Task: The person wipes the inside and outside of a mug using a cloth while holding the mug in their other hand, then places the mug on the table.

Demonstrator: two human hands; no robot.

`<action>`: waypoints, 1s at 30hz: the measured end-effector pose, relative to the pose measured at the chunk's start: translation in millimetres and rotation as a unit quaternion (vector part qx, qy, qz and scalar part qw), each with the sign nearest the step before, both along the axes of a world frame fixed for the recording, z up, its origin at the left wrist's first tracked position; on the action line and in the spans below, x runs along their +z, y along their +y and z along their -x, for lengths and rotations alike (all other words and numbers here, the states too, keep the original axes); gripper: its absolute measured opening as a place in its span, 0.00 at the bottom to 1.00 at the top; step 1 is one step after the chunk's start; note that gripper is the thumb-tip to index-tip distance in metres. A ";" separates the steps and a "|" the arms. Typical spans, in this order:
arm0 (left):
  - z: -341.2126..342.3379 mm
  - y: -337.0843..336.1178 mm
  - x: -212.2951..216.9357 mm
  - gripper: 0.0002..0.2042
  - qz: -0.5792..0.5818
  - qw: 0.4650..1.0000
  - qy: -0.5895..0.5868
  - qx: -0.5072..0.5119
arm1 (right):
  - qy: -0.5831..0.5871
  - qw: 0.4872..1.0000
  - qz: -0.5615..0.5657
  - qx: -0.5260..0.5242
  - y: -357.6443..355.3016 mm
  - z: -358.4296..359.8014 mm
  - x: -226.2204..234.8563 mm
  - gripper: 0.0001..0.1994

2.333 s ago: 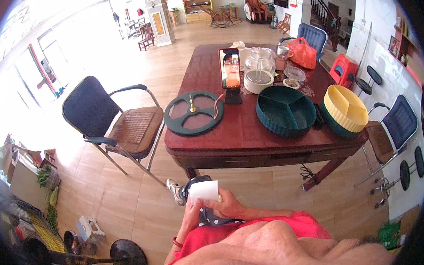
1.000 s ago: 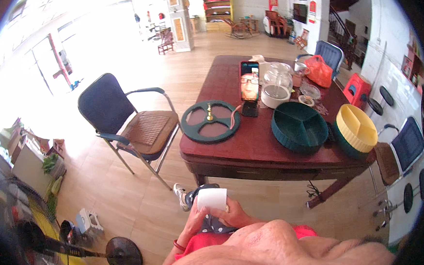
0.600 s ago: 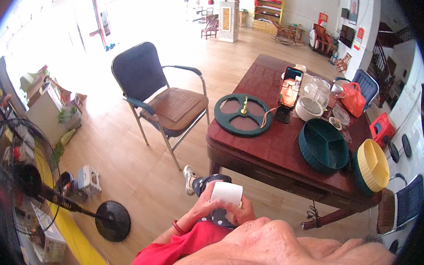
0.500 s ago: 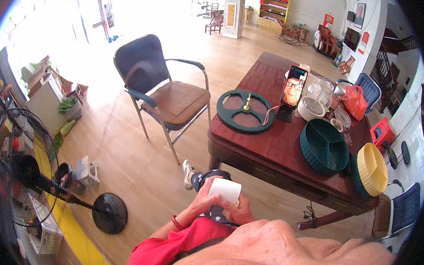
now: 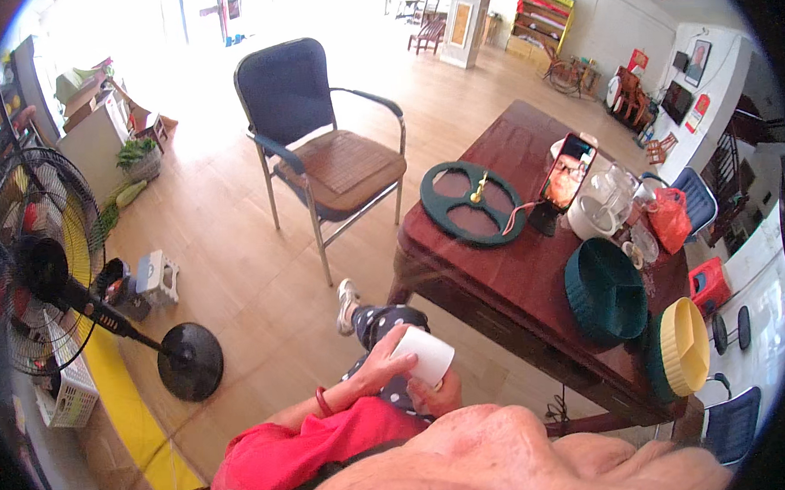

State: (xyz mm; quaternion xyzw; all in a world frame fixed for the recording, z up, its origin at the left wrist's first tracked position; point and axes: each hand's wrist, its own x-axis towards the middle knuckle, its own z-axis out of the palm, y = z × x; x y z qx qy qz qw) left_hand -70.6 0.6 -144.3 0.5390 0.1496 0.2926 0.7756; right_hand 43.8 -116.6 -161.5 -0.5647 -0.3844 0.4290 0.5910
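Low in front of me, over my dotted trouser leg, I hold a plain white cylinder (image 5: 427, 354), smooth and roll-like; its exact kind cannot be made out. My left hand (image 5: 385, 364), with a red band at the wrist, grips its left side, thumb across the near face. Fingers of my right hand (image 5: 439, 395) close on its lower right end; the rest of that hand is partly hidden. To the right on the dark red table (image 5: 467, 281) lie a dark green divided round tray (image 5: 444, 208) with a gold handle, a deeper green divided bowl (image 5: 607, 291) and a yellow divided bowl (image 5: 684, 347).
A phone (image 5: 570, 173) on a stand, clear jars (image 5: 612, 191) and a red plastic bag (image 5: 670, 219) share the table. A padded armchair (image 5: 334, 172) stands ahead. Leftward is a standing fan (image 5: 43, 262) with a round black base (image 5: 190, 361).
The view has shifted, so the room's things appear displaced. The white cylinder is tilted a little differently; both hands still hold it.
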 end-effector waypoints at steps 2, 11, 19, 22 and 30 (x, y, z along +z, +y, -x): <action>1.7 -2.3 4.7 0.32 0.002 1.000 0.016 -0.008 | 0.047 0.999 -0.005 -0.010 -2.2 1.3 0.1 0.21; -2.8 0.2 -20.3 0.36 -0.058 0.998 0.018 0.005 | 0.094 0.995 0.022 -0.015 0.2 -3.4 6.6 0.18; -0.1 1.6 -17.3 0.33 0.052 0.997 0.050 -0.023 | -0.226 0.970 -0.053 0.067 11.9 3.8 8.9 0.20; -1.7 7.0 -2.4 0.31 0.050 0.994 0.097 -0.026 | -0.220 0.971 -0.065 0.066 17.0 -2.0 -0.8 0.22; -3.3 14.9 -19.6 0.30 0.073 0.995 0.043 -0.052 | -0.014 0.997 0.008 0.070 7.8 1.1 8.8 0.28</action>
